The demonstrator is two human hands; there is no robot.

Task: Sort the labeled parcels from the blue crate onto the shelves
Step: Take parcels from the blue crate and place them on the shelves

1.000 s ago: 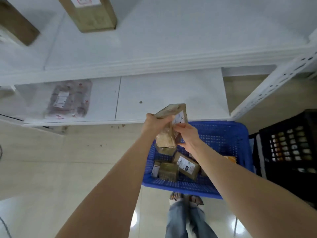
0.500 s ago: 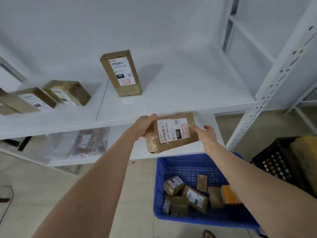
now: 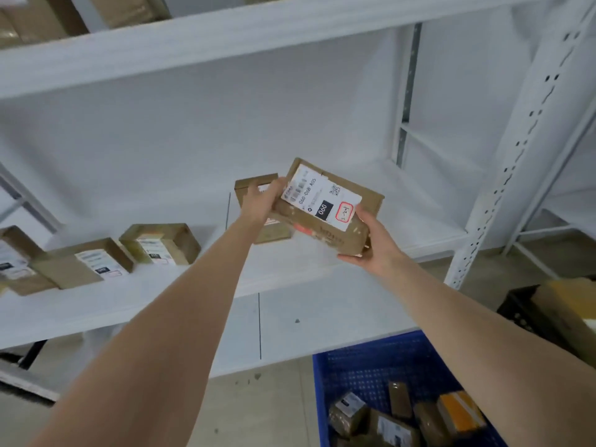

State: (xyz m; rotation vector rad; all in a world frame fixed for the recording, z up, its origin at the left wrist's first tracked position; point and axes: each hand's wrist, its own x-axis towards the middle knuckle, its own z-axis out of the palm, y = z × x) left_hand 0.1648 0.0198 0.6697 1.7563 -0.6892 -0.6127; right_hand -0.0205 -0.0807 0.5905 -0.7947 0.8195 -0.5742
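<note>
Boxes sit in my way on the middle shelf [image 3: 403, 233]. An upright brown box [image 3: 254, 185] stands right behind my left hand [image 3: 261, 201], which half hides it. Three more labelled cartons [image 3: 161, 243] [image 3: 87, 262] [image 3: 16, 262] lie toward the shelf's left end. The right end, up to the perforated white post [image 3: 529, 133], is bare.

I hold the parcel [image 3: 325, 214] tilted over the shelf's front half, label facing me. My left hand's fingers curl round its upper left edge. My right hand [image 3: 371, 243] cups its lower right corner from beneath, thumb on top.

Below, beside the front edge of the lower shelf [image 3: 322, 324], is the blue crate [image 3: 371, 359], with small taped parcels [image 3: 396, 424] and an orange one [image 3: 461, 411] inside. A black crate [image 3: 522, 311] stands to its right. Brown cartons [image 3: 125, 8] show on the upper shelf [image 3: 225, 43].

The shelving is white metal against a white wall, and the floor [image 3: 274, 408] is pale tile.

The parcel's white label reads "060-068 A05", with "060" in a black block, a barcode, a small square code and a handwritten mark inside a red frame, too small to read surely.
</note>
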